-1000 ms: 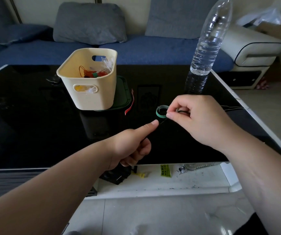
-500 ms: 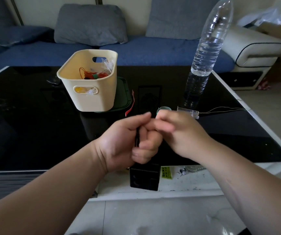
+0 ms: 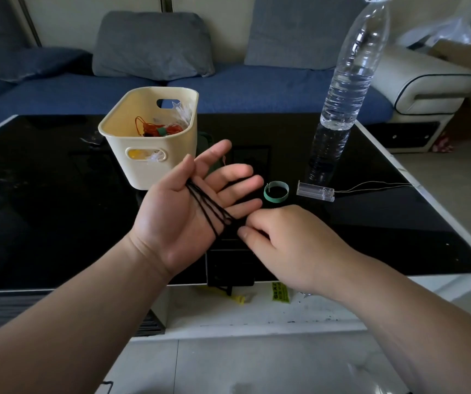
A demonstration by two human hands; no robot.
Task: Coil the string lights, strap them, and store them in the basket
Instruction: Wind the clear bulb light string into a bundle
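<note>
Across left hand, string lights looped

Clear water bottle upright on black glass table, beyond grip, to right. Blue sofa far beyond; grey cushion on it, beyond-left. White armchair far right. Yellow label on lower shelf, nearer than grip.
</note>
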